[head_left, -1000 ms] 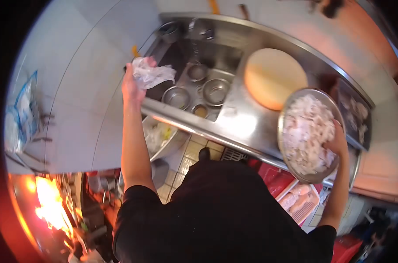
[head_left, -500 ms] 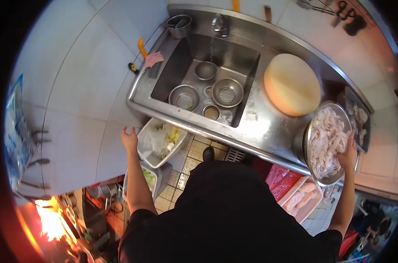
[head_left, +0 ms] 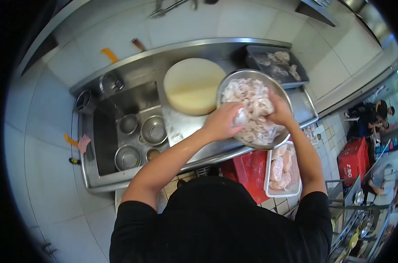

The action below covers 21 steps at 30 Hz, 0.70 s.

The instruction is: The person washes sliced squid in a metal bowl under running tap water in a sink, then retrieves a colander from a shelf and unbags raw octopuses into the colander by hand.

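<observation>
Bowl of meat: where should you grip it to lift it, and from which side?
Probably take the bowl by its rim, at near left and near right, coming from the person's side: the round rim encircles the meat, while the board and tray crowd its left and far sides.

Counter (head_left: 180, 130): bright white glare, centre
Wall (head_left: 251, 22): evenly lit, bowing toward black frame corners
Food (head_left: 252, 94): slightly blurred

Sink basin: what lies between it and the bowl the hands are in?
In the head view, the thick round board and some steel counter.
</observation>
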Each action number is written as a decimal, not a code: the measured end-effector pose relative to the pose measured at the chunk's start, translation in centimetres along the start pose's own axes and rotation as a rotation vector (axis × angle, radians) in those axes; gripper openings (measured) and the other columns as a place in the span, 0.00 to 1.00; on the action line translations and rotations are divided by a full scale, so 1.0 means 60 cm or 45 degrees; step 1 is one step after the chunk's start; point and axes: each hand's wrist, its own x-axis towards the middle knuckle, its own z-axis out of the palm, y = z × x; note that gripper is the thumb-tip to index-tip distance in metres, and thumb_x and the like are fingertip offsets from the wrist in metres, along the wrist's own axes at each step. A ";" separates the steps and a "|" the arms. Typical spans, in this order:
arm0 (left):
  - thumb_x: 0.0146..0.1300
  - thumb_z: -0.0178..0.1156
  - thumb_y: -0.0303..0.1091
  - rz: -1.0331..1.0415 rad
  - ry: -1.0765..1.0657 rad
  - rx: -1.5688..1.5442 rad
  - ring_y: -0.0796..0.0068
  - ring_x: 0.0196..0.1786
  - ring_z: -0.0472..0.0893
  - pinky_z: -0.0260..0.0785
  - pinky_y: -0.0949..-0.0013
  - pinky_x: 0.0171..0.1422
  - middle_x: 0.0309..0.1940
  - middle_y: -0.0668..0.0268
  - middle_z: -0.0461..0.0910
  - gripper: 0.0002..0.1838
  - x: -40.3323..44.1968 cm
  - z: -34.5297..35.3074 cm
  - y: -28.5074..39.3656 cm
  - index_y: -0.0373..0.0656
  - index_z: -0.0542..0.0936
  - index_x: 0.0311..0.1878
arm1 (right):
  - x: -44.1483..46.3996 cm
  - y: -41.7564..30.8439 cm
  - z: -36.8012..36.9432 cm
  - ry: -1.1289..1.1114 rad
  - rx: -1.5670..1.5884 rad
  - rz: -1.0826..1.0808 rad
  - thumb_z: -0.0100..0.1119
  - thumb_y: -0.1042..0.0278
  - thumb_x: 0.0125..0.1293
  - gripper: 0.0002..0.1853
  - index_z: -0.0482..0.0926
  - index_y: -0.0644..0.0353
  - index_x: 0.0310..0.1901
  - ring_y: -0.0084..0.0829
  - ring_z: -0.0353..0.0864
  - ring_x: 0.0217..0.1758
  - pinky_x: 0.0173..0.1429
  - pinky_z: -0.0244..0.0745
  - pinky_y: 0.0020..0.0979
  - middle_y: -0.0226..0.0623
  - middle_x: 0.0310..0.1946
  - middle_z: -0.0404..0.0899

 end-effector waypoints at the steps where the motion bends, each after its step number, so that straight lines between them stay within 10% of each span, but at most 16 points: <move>1: 0.49 0.79 0.45 0.027 -0.016 0.102 0.48 0.67 0.75 0.67 0.52 0.72 0.64 0.48 0.76 0.48 0.054 0.038 0.000 0.37 0.68 0.71 | 0.001 0.006 0.001 -0.007 -0.004 -0.026 0.81 0.64 0.39 0.61 0.58 0.63 0.78 0.54 0.73 0.70 0.76 0.66 0.42 0.55 0.67 0.74; 6: 0.37 0.83 0.45 -0.093 -0.290 0.308 0.44 0.66 0.75 0.70 0.52 0.70 0.62 0.39 0.75 0.60 0.221 0.158 -0.006 0.28 0.62 0.71 | -0.005 0.042 0.011 0.085 0.044 -0.098 0.78 0.63 0.38 0.57 0.63 0.60 0.76 0.53 0.76 0.66 0.71 0.68 0.47 0.53 0.63 0.77; 13: 0.35 0.81 0.45 -0.298 -0.547 0.379 0.46 0.53 0.84 0.76 0.51 0.59 0.47 0.48 0.85 0.41 0.270 0.146 0.009 0.38 0.76 0.55 | 0.002 0.078 0.001 0.063 0.227 -0.212 0.77 0.63 0.43 0.55 0.62 0.56 0.77 0.53 0.77 0.66 0.71 0.68 0.51 0.51 0.63 0.78; 21: 0.40 0.77 0.39 0.001 -0.614 0.311 0.45 0.53 0.83 0.75 0.50 0.58 0.48 0.53 0.85 0.37 0.282 0.126 -0.049 0.44 0.77 0.58 | 0.022 0.121 -0.027 -0.081 0.755 -0.209 0.77 0.73 0.51 0.44 0.70 0.55 0.72 0.41 0.83 0.61 0.67 0.75 0.37 0.46 0.56 0.84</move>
